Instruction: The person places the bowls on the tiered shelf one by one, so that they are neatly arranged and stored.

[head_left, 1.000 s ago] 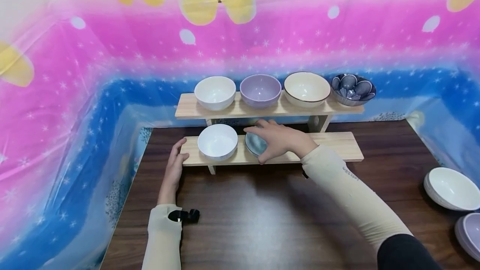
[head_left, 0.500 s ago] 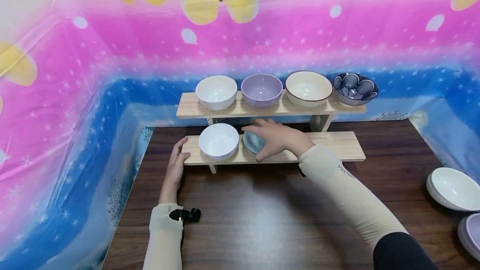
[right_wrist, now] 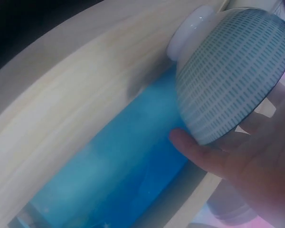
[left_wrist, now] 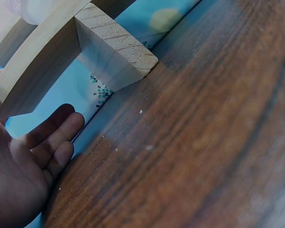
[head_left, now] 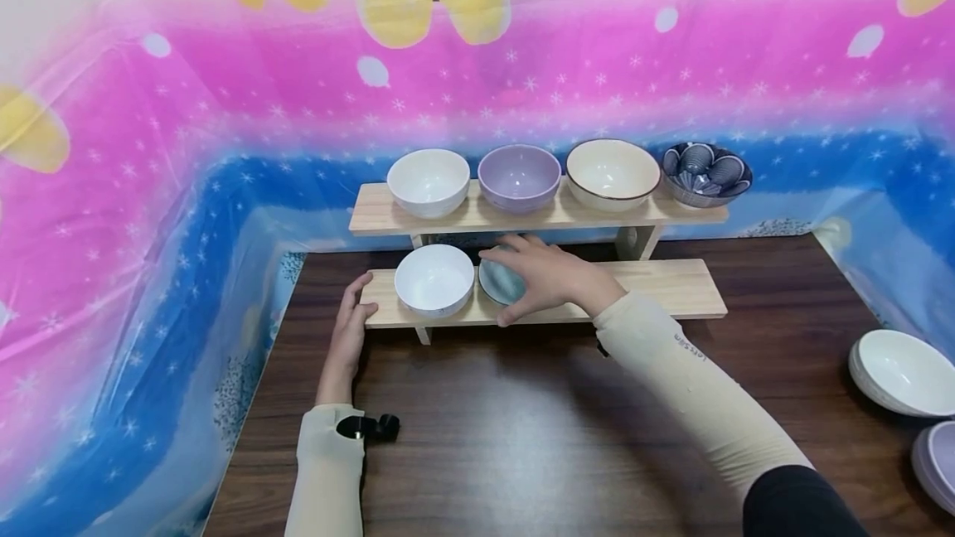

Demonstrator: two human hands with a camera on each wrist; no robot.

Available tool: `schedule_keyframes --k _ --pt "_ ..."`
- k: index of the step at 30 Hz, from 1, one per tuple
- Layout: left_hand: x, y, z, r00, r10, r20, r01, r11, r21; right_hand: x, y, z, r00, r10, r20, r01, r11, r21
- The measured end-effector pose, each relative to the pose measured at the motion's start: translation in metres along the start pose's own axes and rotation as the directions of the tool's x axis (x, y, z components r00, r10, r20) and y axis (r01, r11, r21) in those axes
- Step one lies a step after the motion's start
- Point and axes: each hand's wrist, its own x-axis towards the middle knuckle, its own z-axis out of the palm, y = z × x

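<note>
My right hand (head_left: pixel 552 273) spans a small bowl (head_left: pixel 500 282) on the lower board of a two-tier wooden shelf (head_left: pixel 664 288), thumb at the near side and fingers across the far rim. In the right wrist view the bowl (right_wrist: pixel 232 76) shows a green dashed pattern and a white foot at the board; the thumb touches its rim. Close to its left stands a white bowl (head_left: pixel 434 278). My left hand (head_left: pixel 346 338) grips the lower board's left end. In the left wrist view the board (left_wrist: pixel 42 61) lies at the index finger, and the other fingers (left_wrist: pixel 57 128) hang loose below.
On the upper board stand a white bowl (head_left: pixel 429 182), a purple bowl (head_left: pixel 519 179), a cream bowl with a dark rim (head_left: pixel 613 175) and a dark patterned bowl (head_left: pixel 705 176) with dark patterned pieces inside. Stacked white bowls (head_left: pixel 903 373) and purple bowls (head_left: pixel 936 462) stand at the table's right.
My right hand has slid the green-patterned bowl slightly left, nearer the white bowl. The left hand has stayed at the board's end.
</note>
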Motion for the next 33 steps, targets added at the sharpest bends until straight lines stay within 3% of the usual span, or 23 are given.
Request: schedule_keyframes --k 5,16,33 --pt "0.000 -0.002 -0.002 1.000 0.007 -0.014 -0.007 1.000 -0.013 -0.016 0.002 -0.003 0.995 -0.046 -0.088 0.045 0.999 -0.014" --pt "0.000 -0.003 -0.005 1.000 0.010 -0.028 -0.011 1.000 -0.017 -0.074 0.028 -0.008 0.973 -0.127 -0.195 0.121 0.992 -0.044" --pt "0.003 -0.003 0.000 1.000 0.007 0.004 -0.007 1.000 -0.015 -0.143 0.075 -0.011 0.978 0.021 -0.209 -0.039 0.996 -0.082"
